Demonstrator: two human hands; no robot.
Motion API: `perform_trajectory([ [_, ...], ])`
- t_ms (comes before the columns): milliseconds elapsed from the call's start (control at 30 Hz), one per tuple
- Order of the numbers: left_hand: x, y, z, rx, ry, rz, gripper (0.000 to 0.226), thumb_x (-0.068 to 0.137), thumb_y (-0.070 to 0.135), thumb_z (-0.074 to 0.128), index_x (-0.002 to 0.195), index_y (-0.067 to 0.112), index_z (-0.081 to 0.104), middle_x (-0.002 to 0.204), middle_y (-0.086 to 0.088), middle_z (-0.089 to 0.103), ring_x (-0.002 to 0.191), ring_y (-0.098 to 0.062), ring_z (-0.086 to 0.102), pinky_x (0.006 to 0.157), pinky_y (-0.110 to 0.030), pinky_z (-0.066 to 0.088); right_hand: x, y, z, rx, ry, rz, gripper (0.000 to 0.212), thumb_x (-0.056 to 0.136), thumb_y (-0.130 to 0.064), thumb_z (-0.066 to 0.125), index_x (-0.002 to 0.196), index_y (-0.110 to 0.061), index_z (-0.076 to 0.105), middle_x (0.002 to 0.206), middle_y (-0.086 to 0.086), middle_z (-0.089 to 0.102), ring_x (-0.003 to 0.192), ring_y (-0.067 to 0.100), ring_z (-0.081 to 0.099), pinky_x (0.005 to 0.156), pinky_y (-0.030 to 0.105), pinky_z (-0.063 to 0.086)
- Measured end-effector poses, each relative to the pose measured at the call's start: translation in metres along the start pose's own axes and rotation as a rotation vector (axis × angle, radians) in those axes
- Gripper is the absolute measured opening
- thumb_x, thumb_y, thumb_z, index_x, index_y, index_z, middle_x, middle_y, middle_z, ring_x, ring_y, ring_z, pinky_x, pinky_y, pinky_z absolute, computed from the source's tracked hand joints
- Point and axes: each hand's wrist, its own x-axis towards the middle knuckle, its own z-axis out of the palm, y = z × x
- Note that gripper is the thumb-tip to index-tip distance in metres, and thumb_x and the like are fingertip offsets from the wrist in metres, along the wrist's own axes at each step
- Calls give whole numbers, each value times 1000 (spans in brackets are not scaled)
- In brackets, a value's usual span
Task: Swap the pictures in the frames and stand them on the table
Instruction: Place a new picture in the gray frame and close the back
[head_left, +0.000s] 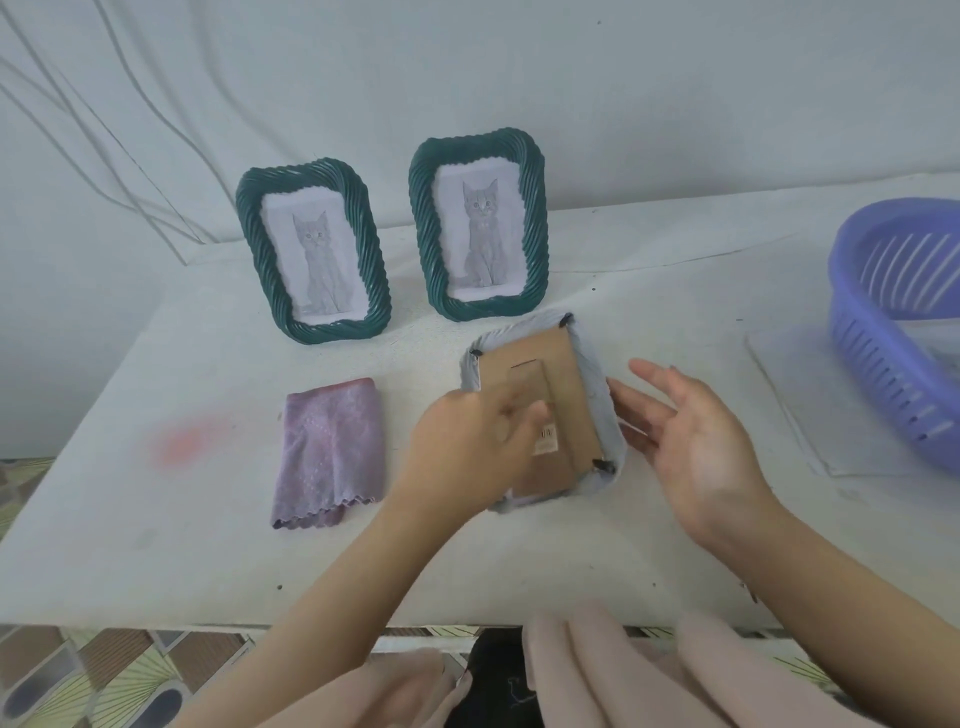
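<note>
White table (156, 545) against a pale wall. The grey frame (569, 384) lies face down with its cardboard back up, its long axis running away from the person and its near end swung slightly right. Behind it stand a green frame (480, 228) and, further left, a second green frame (313, 249). A cloth (332, 452) lies to its left and a basket (883, 374) far to its right. The left hand (467, 441) rests on the back, its fingers too blurred to show any pinch. The right hand (691, 441) is spread and empty just beside the frame's right edge, probably nearer the near-right tab (602, 466).
</note>
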Motion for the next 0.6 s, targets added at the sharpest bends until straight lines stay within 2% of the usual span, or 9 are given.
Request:
perform_trajectory([
  [67,8,21,-2,187,-23,-19,61,79,69,33,87,17,62,76,1,57,76,-22,56,63,-31,40,1,-8,6,50,-23,1,35,97,-35,30,118,-19,53,109,8,69,112,23,59,97,38,41],
  [133,14,36,-7,220,-9,-29,56,77,73,40,74,17,47,65,7,44,63,-17,47,53,-28,29,0,-12,12,67,-74,-27,40,97,-36,27,121,-17,52,108,10,70,111,23,60,92,35,42],
  [233,19,45,-15,191,46,-14,44,78,56,55,82,19,32,61,12,31,53,-2,29,47,-19,20,0,-15,16,38,-155,-47,42,98,-35,24,125,-16,50,110,9,69,110,24,60,90,35,43],
  [333,24,42,-23,102,36,-44,26,78,37,55,74,17,39,60,6,46,55,-6,41,47,-22,28,2,-12,14,-49,-198,-72,40,99,-32,24,125,-19,51,111,7,69,112,20,59,95,36,41],
  [400,24,38,-32,11,24,-95,21,79,33,52,79,12,53,67,1,60,63,-16,54,54,-29,42,4,-9,9,-127,-177,-95,38,99,-30,25,124,-21,52,111,3,69,113,17,58,94,35,42],
  [433,24,36,-38,-55,37,-121,22,80,30,51,82,9,58,69,0,63,63,-16,56,56,-30,45,5,-7,6,-158,-160,-103,37,99,-30,26,123,-22,53,111,2,69,113,17,58,93,34,42],
  [500,23,26,-45,-204,67,-184,23,78,23,49,78,2,57,59,1,54,52,-15,45,51,-28,37,7,-4,2,-216,-129,-123,32,99,-31,31,118,-25,56,110,-1,69,112,18,58,94,34,43],
  [533,23,19,-45,-291,73,-228,26,74,22,48,77,-2,56,57,-1,48,51,-14,39,51,-27,33,8,-3,0,-261,-112,-142,28,98,-30,34,114,-27,57,110,-3,69,112,16,57,95,34,43],
  [600,21,8,-39,-513,44,-338,34,65,22,45,80,-6,58,62,-6,48,58,-14,40,57,-29,32,8,1,-3,-361,-77,-188,25,98,-22,37,112,-29,57,110,-8,67,110,9,57,98,28,42],
])
